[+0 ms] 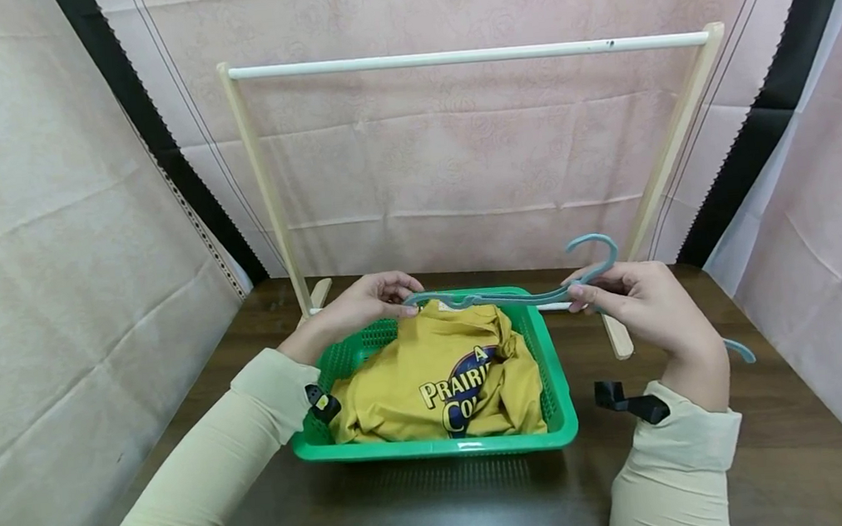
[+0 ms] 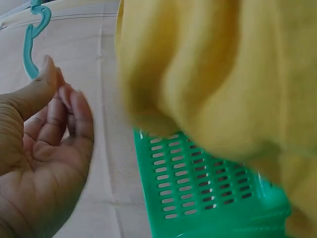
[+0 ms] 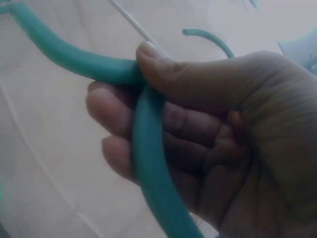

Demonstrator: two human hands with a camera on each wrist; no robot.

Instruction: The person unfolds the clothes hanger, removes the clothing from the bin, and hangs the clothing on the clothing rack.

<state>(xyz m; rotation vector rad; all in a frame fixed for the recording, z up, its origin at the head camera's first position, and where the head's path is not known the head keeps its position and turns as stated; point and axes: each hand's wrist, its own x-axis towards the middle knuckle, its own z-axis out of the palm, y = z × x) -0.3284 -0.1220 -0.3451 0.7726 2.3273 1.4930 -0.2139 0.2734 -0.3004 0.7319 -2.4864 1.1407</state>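
A teal plastic clothes hanger (image 1: 499, 299) is held up over the back of the green basket (image 1: 437, 447), its hook pointing up. With thumb and fingertips, my left hand (image 1: 364, 303) pinches the left end of the hanger. My right hand (image 1: 642, 298) grips it just below the hook, thumb in front and fingers curled behind, as the right wrist view shows. Part of the hanger is hidden behind that hand; a teal tip shows past the right wrist. In the basket lies a crumpled yellow T-shirt (image 1: 393, 374) with dark blue and white lettering.
Behind the basket stands a rack with a white crossbar (image 1: 463, 57) and cream side posts (image 1: 263, 176), its feet on the dark wooden table (image 1: 443, 520). Pale cloth sheets (image 1: 70, 202) with black strips surround the table at back and sides.
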